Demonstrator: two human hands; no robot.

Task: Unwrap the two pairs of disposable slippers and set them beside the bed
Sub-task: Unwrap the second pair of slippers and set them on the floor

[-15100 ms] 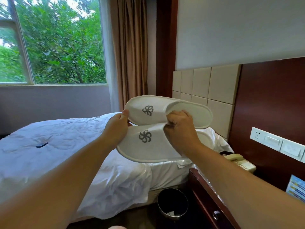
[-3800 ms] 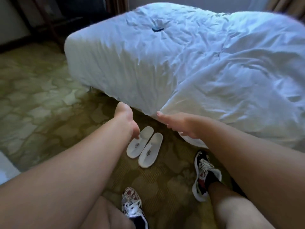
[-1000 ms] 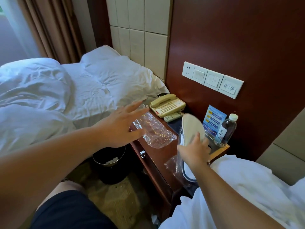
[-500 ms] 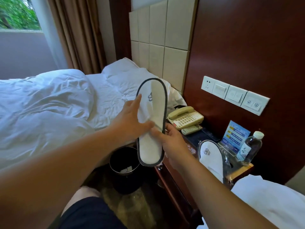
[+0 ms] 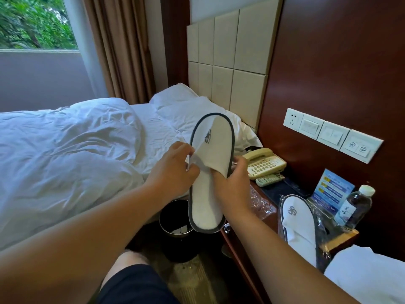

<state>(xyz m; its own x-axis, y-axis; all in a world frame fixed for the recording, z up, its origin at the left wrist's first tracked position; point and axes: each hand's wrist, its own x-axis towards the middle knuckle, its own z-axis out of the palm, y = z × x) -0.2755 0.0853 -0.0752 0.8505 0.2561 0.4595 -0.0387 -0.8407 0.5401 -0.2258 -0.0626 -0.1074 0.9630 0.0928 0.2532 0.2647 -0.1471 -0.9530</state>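
Observation:
I hold a white slipper (image 5: 213,154) with dark grey trim upright in front of me, toe up, above the gap between bed and nightstand. My left hand (image 5: 173,170) pinches the edge of its upper flap on the left. My right hand (image 5: 232,183) grips its right side with fingers tucked under the upper. The second slipper (image 5: 298,224) of this pair lies on the nightstand (image 5: 236,242) at the right, partly inside clear plastic wrap. A crumpled empty wrapper (image 5: 260,200) lies on the nightstand behind my right hand.
The bed (image 5: 65,150) with a rumpled white duvet fills the left. A black waste bin (image 5: 175,227) stands on the floor below the held slipper. On the nightstand are a telephone (image 5: 263,163), a remote (image 5: 269,179), a blue card (image 5: 331,194) and a water bottle (image 5: 356,207).
My left hand shifted from flat against the slipper to pinching its upper flap, and my right hand's fingers moved under the upper. The slipper stays upright.

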